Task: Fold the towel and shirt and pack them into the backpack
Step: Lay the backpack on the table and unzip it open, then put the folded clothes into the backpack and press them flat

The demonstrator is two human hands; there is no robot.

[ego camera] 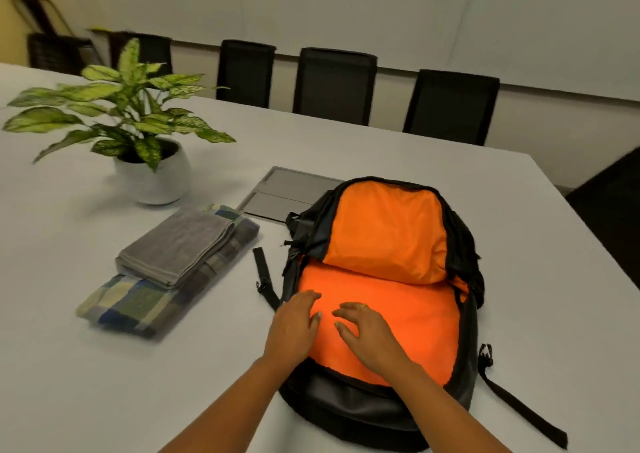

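A black backpack (367, 407) lies flat on the white table, its flap thrown back and its orange lining showing. My left hand (294, 324) rests flat over the left edge of the open compartment. Just to its right, my right hand (367, 335) hovers over or touches the orange lining with relaxed, slightly bent fingers and holds nothing. Left of the backpack a folded grey towel (176, 244) lies on top of a folded plaid shirt (138, 303). Neither hand touches them.
A potted plant in a white pot (152, 179) stands behind the clothes. A grey cable hatch (287, 193) is set into the table (86, 383) behind the backpack. Black straps (523, 407) trail off the bag at right and left. Black chairs (334, 85) line the far side.
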